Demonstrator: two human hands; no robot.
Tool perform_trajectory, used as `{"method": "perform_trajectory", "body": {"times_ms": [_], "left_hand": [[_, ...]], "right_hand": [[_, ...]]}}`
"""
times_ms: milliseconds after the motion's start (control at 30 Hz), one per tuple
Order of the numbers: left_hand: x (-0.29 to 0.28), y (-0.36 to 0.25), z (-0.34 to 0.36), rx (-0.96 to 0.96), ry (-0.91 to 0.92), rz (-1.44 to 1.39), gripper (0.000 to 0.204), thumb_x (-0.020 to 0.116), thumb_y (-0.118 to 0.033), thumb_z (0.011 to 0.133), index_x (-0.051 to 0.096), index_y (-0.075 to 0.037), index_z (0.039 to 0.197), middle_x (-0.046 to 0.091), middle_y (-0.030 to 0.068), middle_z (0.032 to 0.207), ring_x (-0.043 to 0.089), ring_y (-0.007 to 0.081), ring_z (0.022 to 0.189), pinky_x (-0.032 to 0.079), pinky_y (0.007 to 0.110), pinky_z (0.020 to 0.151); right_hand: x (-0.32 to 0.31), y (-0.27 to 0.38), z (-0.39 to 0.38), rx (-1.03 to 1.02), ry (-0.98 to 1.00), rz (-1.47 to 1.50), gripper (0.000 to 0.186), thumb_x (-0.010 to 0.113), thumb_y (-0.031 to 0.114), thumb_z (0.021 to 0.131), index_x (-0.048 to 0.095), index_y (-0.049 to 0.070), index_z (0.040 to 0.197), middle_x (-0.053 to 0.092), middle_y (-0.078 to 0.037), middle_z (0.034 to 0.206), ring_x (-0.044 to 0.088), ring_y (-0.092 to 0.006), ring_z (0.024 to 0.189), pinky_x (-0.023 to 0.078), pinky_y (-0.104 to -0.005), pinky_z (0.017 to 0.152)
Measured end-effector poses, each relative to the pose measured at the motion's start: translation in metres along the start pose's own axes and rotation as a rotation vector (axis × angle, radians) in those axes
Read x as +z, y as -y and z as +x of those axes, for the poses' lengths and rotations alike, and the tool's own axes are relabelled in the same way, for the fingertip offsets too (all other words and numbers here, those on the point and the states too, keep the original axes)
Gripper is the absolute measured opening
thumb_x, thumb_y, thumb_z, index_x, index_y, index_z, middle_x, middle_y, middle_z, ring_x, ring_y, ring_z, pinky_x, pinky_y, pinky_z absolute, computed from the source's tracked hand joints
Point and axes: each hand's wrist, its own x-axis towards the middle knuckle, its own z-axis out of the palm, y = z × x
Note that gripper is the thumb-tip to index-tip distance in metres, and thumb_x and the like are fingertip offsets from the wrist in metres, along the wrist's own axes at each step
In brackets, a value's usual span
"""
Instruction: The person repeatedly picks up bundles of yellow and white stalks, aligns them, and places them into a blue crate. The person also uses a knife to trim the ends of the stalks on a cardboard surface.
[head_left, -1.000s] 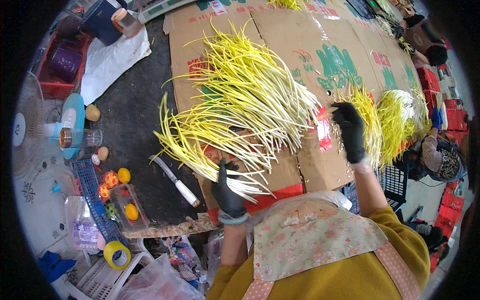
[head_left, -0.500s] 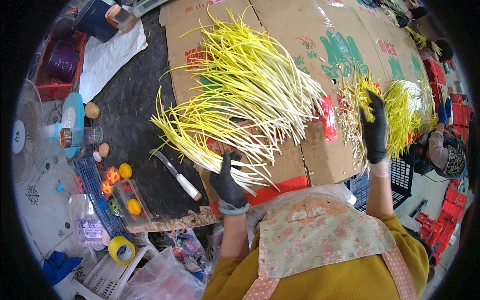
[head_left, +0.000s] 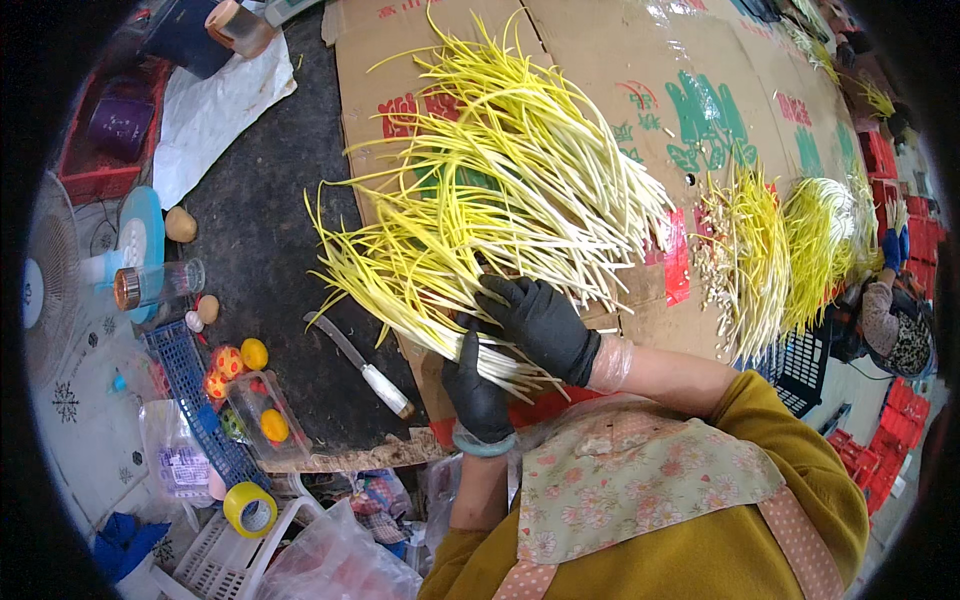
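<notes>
A big pile of yellow chives point(head_left: 560, 150), with yellow leaves and white stems, lies across the cardboard. Close to the table's front edge, my left hand point(head_left: 480, 395), black-gloved, is closed round a small bunch of them near the white stem ends. My right hand point(head_left: 545, 328), in a black glove too, reaches across from the right beside it. Its curled fingers are on chive stalks at the pile's near side, fingertips partly hidden. A knife point(head_left: 362, 365) with a pale handle rests left of my left hand.
At the right lies a bundle of chives point(head_left: 762, 270) beside small scattered trimmings, and another bundle point(head_left: 820, 240) beyond it. Small oranges point(head_left: 254, 353), a blue basket point(head_left: 195, 390) and a glass jar point(head_left: 160, 283) stand left. A co-worker point(head_left: 893, 315) is at far right.
My right hand has moved left from the trimmings to the chives beside my left hand. A bundle of chives now lies where it was. My left hand still holds its bunch.
</notes>
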Motion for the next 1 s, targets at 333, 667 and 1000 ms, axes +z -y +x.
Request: {"method": "perform_trajectory", "body": {"times_ms": [333,667,1000], "left_hand": [[0.006,-0.005,0.006,-0.002,0.045,0.007,0.022,0.051,-0.013,0.091,0.058,0.002,0.107,0.060,0.0081,0.101,0.058,0.0155,0.090,0.046,0.030,0.080],[0.008,-0.005,0.005,-0.036,-0.136,-0.001,0.020,0.057,-0.012,0.086,0.057,0.002,0.100,0.059,0.0056,0.087,0.059,0.0152,0.076,0.049,0.029,0.070],[0.007,0.001,0.007,0.001,-0.129,0.058,0.026,0.057,-0.010,0.085,0.056,0.005,0.107,0.061,0.0101,0.096,0.060,0.0178,0.083,0.049,0.030,0.075]], "right_hand": [[-0.024,-0.007,0.010,-0.349,0.073,0.254,0.024,0.059,0.016,0.070,0.065,0.007,0.092,0.060,-0.012,0.110,0.060,-0.0291,0.082,0.050,-0.0392,0.069],[-0.059,-0.068,0.022,0.294,-0.464,0.391,0.028,0.064,0.014,0.079,0.062,0.005,0.105,0.059,-0.017,0.108,0.056,-0.0334,0.098,0.044,-0.0410,0.085],[-0.017,-0.024,0.006,0.021,-0.037,0.233,0.047,0.061,0.010,0.077,0.051,0.006,0.123,0.052,-0.017,0.121,0.050,-0.0346,0.108,0.041,-0.0429,0.091]]}}
